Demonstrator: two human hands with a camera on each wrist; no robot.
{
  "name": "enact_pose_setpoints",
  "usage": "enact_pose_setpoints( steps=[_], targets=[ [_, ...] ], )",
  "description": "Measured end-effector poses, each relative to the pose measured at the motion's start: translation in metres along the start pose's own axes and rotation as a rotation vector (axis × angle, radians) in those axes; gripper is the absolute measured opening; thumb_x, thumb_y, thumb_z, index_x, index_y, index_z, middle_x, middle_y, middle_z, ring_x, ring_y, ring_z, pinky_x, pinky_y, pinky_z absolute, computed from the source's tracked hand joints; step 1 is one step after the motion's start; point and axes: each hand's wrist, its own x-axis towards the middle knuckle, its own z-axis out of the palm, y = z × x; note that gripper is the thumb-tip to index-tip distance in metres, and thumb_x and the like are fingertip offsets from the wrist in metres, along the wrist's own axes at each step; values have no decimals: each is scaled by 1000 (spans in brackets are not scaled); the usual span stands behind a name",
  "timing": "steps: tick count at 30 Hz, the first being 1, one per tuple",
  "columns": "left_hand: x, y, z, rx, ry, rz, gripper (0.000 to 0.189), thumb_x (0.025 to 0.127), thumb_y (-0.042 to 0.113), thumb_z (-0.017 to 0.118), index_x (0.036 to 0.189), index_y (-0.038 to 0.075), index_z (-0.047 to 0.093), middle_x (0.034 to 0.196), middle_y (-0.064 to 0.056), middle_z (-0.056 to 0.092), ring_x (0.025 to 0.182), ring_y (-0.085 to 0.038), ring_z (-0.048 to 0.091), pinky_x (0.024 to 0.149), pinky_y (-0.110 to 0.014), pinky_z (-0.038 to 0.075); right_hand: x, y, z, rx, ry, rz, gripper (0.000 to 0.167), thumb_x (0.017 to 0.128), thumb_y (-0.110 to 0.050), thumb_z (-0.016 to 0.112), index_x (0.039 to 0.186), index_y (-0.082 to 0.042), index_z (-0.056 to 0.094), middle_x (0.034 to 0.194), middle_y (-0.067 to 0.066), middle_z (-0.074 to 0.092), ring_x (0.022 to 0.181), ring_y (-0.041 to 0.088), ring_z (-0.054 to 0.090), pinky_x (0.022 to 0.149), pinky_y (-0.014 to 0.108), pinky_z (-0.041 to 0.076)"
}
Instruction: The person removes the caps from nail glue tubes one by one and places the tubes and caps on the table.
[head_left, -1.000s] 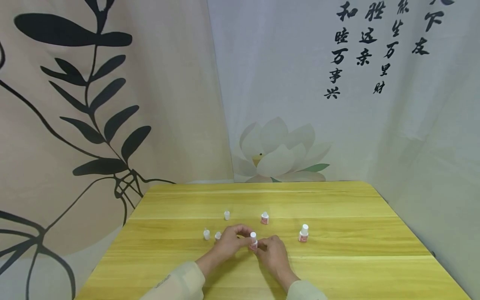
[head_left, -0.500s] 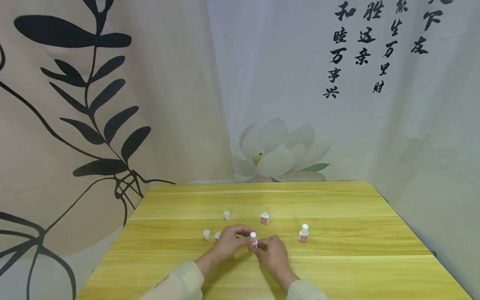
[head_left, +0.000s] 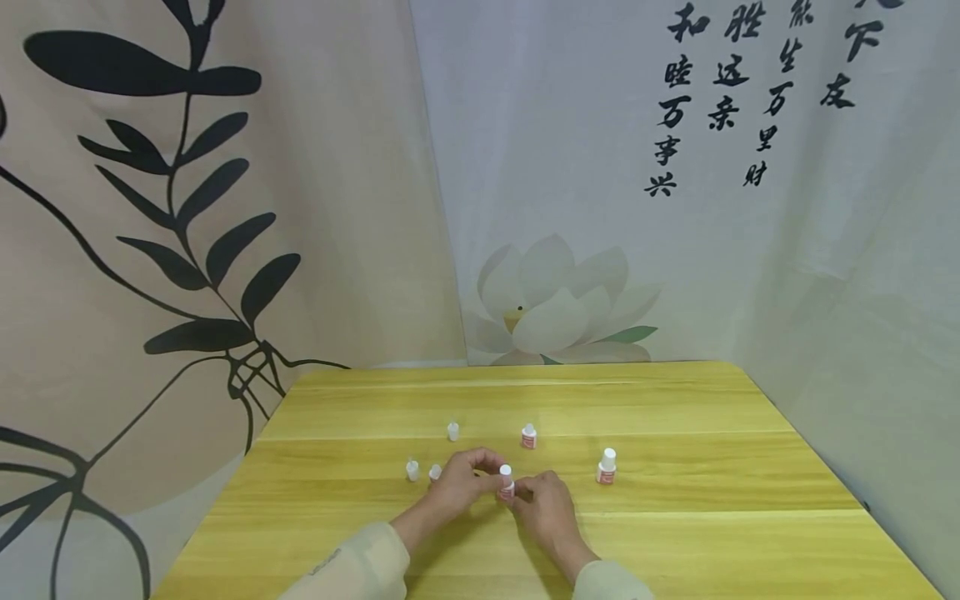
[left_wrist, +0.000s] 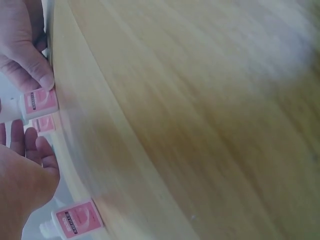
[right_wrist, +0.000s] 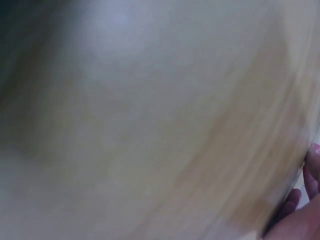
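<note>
Your left hand (head_left: 461, 487) pinches the capped bottle (head_left: 508, 489) near its top and your right hand (head_left: 547, 510) grips its body, about midway between the side edges of the bench (head_left: 712, 417). A second bottle (head_left: 528, 437) stands toward the far edge, a third bottle (head_left: 607, 467) toward the right.

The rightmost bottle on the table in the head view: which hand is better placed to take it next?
Probably the right hand: it is nearer the rightmost bottle, with nothing seen between them. The left hand is on the other side of the held bottle and would likely cross over.
</note>
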Motion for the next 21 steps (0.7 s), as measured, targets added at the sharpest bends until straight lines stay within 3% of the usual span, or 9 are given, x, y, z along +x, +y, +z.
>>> enact_pose_setpoints(
  steps=[12, 21],
  targets=[
    [-3, 1, -5, -37, -34, 22, 27, 88, 25, 76, 110, 11, 71, 107, -4, 64, 97, -24, 58, 79, -40, 50, 0, 0, 0, 13, -13, 9, 17, 86, -25, 77, 91, -9, 78, 87, 2, 60, 85, 18, 49, 69, 33, 41],
    [-1, -2, -4, -28, -30, 19, 22, 88, 25, 76, 105, 13, 70, 104, -3, 64, 97, -24, 58, 80, -41, 49, 1, 1, 2, 0, 5, 8, 17, 85, -27, 78, 91, -11, 78, 86, 0, 59, 83, 15, 48, 69, 31, 41]
  ],
)
